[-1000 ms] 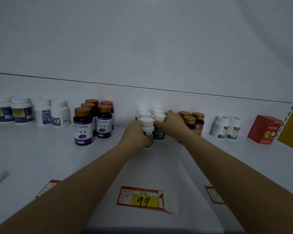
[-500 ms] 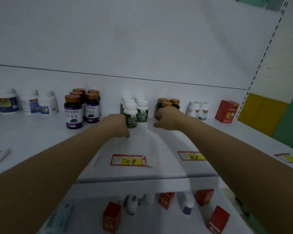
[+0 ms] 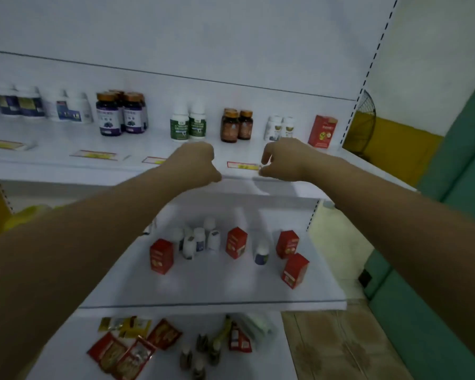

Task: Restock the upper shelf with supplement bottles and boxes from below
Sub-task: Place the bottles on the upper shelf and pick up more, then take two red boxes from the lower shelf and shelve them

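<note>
Between loads, seemingly; left hand (image 3: 196, 163) an empty fist, right hand (image 3: 284, 160) loosely curled, empty, over the white upper shelf (image 3: 52, 164) near edge; next, reach for red cardboard boxes (image 3: 161, 256) and white plastic bottles (image 3: 200, 239) below.

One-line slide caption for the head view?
Left hand and right hand, both empty, hover by the upper shelf edge; red boxes wait below.

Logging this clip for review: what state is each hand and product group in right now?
left hand: fist, empty, at the upper shelf front edge.
right hand: loosely curled, empty.
green-label bottles: upright on the upper shelf, untouched.
red boxes: upright on the lower shelf.
white bottles: upright, clustered among the red boxes.
</note>
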Tool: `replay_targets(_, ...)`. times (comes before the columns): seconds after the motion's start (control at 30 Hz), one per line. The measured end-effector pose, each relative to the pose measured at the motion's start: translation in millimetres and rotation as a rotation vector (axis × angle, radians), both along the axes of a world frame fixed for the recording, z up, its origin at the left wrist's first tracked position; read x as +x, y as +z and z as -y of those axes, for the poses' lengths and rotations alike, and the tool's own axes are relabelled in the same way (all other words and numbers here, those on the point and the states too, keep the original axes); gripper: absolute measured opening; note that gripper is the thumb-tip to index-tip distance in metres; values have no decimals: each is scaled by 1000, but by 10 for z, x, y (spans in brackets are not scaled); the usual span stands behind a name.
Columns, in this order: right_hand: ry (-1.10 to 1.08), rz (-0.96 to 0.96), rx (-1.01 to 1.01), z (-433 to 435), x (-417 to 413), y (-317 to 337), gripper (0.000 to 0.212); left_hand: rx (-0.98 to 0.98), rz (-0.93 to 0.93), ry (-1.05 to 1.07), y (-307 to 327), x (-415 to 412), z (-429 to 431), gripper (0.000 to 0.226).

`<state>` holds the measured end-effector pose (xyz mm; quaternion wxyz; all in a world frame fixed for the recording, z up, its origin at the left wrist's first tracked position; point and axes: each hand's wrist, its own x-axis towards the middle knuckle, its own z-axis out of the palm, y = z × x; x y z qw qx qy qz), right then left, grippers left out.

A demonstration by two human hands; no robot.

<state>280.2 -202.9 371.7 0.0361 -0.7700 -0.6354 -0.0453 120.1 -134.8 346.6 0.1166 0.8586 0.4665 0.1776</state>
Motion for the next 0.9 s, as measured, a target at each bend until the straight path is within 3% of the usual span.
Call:
replay_targets(0.27, -115, -155, -39, 962, 566, -625, 30, -211, -13, -69, -645, 371, 883, 47)
replay_targets(0.37, -184, -218, -115, 1111, 831, -942, 36, -297, -58, -96, -918, 556, 979, 33)
replay_targets(0.67, -336, -327, -255, 1188, 1498, -1688, 46, -497, -124, -219, -1717, 1362, 826, 64)
replay_targets(0.9, -361, -405, -308, 975, 2102, -2229, 48, -653, -122, -205, -2236, 1992, 641, 67)
